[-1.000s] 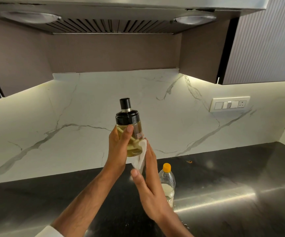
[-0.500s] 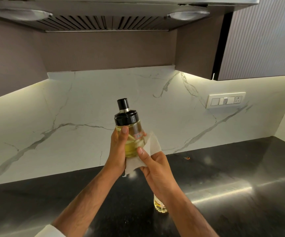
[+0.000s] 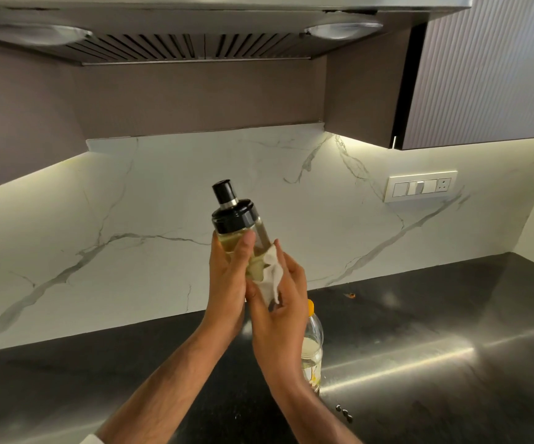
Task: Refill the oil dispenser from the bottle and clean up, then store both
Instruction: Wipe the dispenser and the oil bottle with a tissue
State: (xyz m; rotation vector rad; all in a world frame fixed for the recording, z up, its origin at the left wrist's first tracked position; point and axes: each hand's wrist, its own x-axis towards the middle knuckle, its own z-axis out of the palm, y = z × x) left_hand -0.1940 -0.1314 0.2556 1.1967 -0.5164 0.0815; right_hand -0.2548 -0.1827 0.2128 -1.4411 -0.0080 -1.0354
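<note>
Two hands up over dark stone surface [image 3: 419, 363]. Left hand [image 3: 227, 277] grips clear glass oil dispenser with black cap [image 3: 235, 225], tilted slightly left, raised off surface. Right hand [image 3: 280, 315] pinches crumpled white tissue [image 3: 270, 277] against dispenser's lower side. Clear plastic oil bottle with yellow cap [image 3: 313, 344] stands on surface, partly behind right wrist.

Oil dispenser [image 3: 238, 229] now tipped with its black cap leaning left, no longer near upright. White tissue [image 3: 270, 277] bunched narrower against the glass than half a second ago, pinched lower by the right hand [image 3: 280, 310]. Yellow-capped bottle [image 3: 313, 344] exposed again beside the right wrist, previously mostly hidden.
</note>
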